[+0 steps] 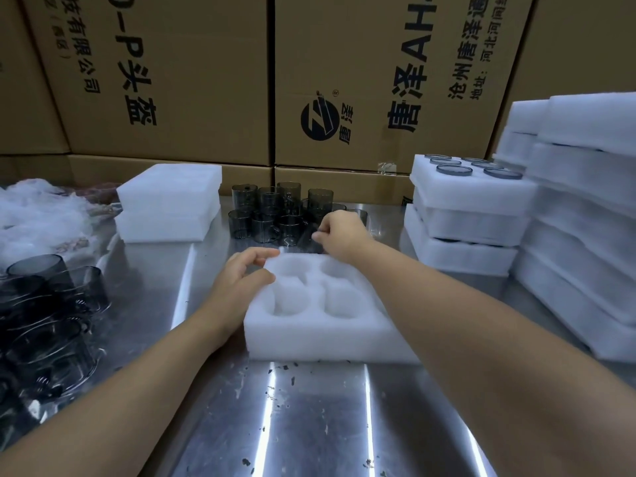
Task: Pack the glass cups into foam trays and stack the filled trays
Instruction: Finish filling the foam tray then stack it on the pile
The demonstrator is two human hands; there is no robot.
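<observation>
A white foam tray [309, 339] with round empty pockets lies on the steel table in front of me. My left hand [241, 273] rests at its far left corner, fingers loosely curved and touching the foam. Just beyond the tray's far edge, my right hand [339, 230] grips a smoky glass cup [309, 241] with curled fingers. A cluster of several dark glass cups [275, 211] stands behind it.
Filled foam trays [468, 201] are stacked at the right, with a taller stack [585, 215] at the far right. Foam blocks [168, 201] sit at the back left. More glass cups [51, 304] crowd the left edge. Cardboard boxes [206, 80] wall the back.
</observation>
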